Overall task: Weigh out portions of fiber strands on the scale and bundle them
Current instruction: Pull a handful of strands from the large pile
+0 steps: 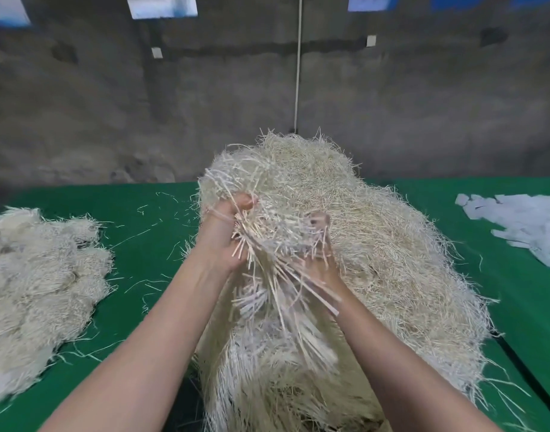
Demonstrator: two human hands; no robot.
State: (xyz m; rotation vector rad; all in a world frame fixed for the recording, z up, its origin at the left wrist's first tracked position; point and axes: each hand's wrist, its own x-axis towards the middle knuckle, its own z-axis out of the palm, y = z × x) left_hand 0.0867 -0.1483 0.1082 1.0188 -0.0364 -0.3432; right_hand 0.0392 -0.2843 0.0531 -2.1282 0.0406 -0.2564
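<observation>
Lying between both hands, the handful of fiber strands (267, 254) has its long axis running from the far side toward the person. The cut ends point near and downward, fanned out over the wrists. It is raised against the big pile (392, 232) in the middle of the green table (149, 232). The left hand (225, 235) has its fingers curled round the strands, and the right hand (319, 257) grips them too, its fingers bent and partly buried. A flatter pile (40, 275) lies at the left, white paper slips (523, 222) at the right, and a grey wall (111, 104) stands behind.
</observation>
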